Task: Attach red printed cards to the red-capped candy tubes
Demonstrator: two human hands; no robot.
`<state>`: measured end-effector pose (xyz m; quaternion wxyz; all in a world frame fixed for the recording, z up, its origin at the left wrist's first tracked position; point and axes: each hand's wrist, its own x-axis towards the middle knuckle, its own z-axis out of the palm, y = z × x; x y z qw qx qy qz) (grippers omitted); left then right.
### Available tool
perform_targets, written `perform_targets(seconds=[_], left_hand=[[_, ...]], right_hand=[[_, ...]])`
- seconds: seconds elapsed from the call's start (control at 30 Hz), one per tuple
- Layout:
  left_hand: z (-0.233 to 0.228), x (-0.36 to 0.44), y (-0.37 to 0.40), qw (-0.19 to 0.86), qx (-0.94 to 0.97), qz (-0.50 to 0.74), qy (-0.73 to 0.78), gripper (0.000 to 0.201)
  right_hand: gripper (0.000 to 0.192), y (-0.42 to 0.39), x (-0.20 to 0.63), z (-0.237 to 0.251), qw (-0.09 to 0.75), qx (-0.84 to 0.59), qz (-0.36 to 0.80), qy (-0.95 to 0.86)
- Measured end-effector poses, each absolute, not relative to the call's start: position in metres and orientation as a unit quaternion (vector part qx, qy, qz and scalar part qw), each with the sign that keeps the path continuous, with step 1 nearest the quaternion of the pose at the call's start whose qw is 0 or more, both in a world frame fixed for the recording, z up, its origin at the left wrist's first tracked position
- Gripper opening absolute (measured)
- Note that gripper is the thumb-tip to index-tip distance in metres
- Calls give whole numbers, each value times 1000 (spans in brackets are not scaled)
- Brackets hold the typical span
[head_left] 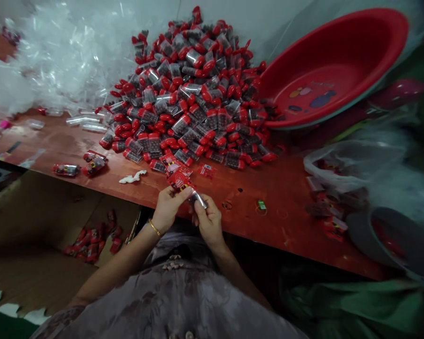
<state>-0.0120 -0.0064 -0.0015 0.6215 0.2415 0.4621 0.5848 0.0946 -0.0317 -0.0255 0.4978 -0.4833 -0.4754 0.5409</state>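
Note:
My left hand pinches a red printed label between thumb and fingers at the table's front edge. Close beside it, my right hand is closed round a small clear plastic tube, whose far end meets the label. Whether the tube sits inside the label I cannot tell. Another small red printed piece lies on the table just beyond my hands. Behind it rises a big heap of clear tubes with red caps, filled with dark little balls.
A red basin leans tilted at the right of the heap. Clear plastic tubes pile up at the left. Several wrapped tubes lie in a cardboard box below. A grey tub and a plastic bag are at the right.

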Motion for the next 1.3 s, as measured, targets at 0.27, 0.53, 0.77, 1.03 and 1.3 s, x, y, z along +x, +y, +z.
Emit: perform_targets(seconds=[0.27, 0.53, 0.77, 1.03, 1.3], left_hand=[[-1, -13, -5, 669, 301, 515, 444, 29], [2, -16, -14, 707, 272, 494, 426, 37], [-7, -25, -24, 723, 224, 502, 419, 36], [-10, -84, -44, 773, 93, 434, 453, 28], [-47, -172, -85, 562, -142, 638, 507, 36]], right_hand=[[33, -30, 94, -29, 482, -465, 571, -475], [32, -30, 99, -26, 470, -473, 570, -479], [37, -14, 88, -33, 474, -492, 510, -522], [30, 24, 93, -23, 309, -534, 190, -764], [33, 74, 140, -49, 165, -678, 48, -715]])
